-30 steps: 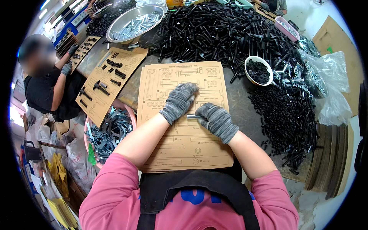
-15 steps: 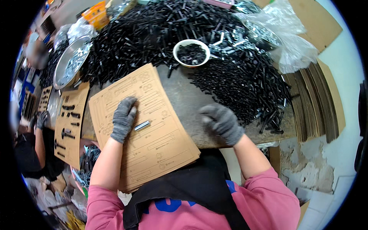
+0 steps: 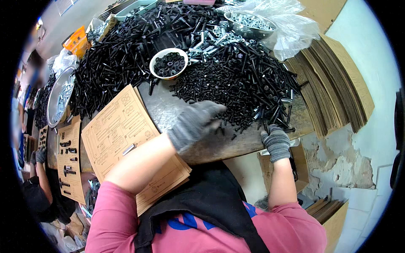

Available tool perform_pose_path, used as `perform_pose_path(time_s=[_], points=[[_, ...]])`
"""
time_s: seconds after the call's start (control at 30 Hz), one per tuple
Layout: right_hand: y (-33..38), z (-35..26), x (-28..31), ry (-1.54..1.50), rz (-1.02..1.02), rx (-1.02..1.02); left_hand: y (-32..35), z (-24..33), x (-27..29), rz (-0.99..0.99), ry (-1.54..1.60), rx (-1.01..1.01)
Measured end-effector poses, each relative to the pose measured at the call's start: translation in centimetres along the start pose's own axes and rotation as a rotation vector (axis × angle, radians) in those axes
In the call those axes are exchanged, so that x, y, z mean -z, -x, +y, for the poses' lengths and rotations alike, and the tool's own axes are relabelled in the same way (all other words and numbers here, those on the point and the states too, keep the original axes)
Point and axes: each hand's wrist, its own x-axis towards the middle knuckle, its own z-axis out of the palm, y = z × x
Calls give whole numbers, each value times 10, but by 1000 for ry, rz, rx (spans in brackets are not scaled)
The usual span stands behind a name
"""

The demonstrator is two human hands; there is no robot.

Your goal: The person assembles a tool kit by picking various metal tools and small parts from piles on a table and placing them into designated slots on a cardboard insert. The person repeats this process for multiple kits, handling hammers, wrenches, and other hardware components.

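Both my hands wear grey knit gloves. My left hand [image 3: 196, 122] reaches across to the near edge of a heap of small black bolts [image 3: 215, 86]; it is slightly blurred, with fingers stretched out and thumb apart. My right hand [image 3: 277, 144] is at the table's front edge, its fingers bent in against black bolts at the heap's right end. What those fingers hold, if anything, is hidden. Under my left forearm lies a stack of printed cardboard sheets [image 3: 112, 126] showing part outlines. One silver metal cylinder [image 3: 129, 149] rests on the top sheet.
A white bowl [image 3: 155, 74] of black nuts stands among larger black parts [image 3: 114, 63]. Metal bowls [image 3: 272, 33] of silver parts stand at far right and left. Cardboard sheets [image 3: 337, 84] are stacked at right. At left, a co-worker's gloved hand [image 3: 41, 155] is beside a card of black parts [image 3: 69, 160].
My left hand has left the cardboard and crossed right to the small bolts. My right hand has moved right to the heap's end. The view has shifted, and the silver cylinder stays on the sheet.
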Motion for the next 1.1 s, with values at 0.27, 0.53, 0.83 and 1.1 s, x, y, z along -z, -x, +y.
perform_pose_path(time_s=[0.27, 0.53, 0.83, 1.1], points=[[-7, 37, 9, -1213, 84, -149, -88, 16, -79, -238, -423, -148], [-62, 50, 7, -233, 528, 232, -120, 28, -124, -315, -693, -118], [-79, 22, 30, -29, 88, 165, -122, 34, -125, -378, -891, -112], [-73, 25, 39, -94, 246, 270, -84, 33, -15, -392, -534, 185]])
